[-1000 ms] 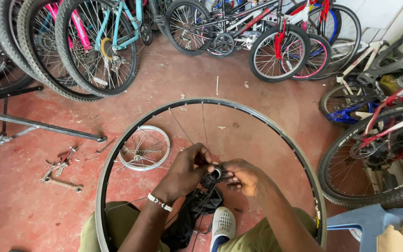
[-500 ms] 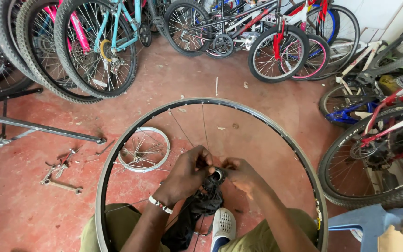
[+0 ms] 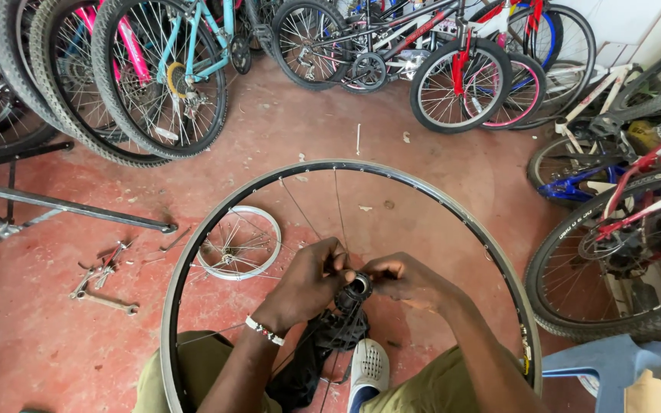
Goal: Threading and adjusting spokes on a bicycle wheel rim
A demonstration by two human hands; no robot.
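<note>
Nearest the camera, a white perforated shoe [image 3: 366, 372] rested on the red floor [image 3: 32, 344] between the person's knees, beside a dark cloth [image 3: 307, 367]. Just above it, the hub [image 3: 359, 288] sat at the middle of the large bare rim [image 3: 193, 252], which stood in front of the person. The left hand [image 3: 309, 281] was closed, its grip narrow, fingertips pinched on thin spokes [image 3: 336, 264] at the hub's left side; a beaded bracelet [image 3: 265, 331] circled that wrist. The right hand [image 3: 407, 279] was likewise narrowly pinched against the hub's right side; what it pinched could not be told. To the left, seen through the rim, a small white wheel [image 3: 239, 243] lay flat on the floor. Farther left lay wrenches [image 3: 105, 283] near a black metal stand [image 3: 63, 206]. Along the far and right sides stood parked bicycles [image 3: 193, 69], and a blue plastic chair [image 3: 613, 363] stood near right.
</note>
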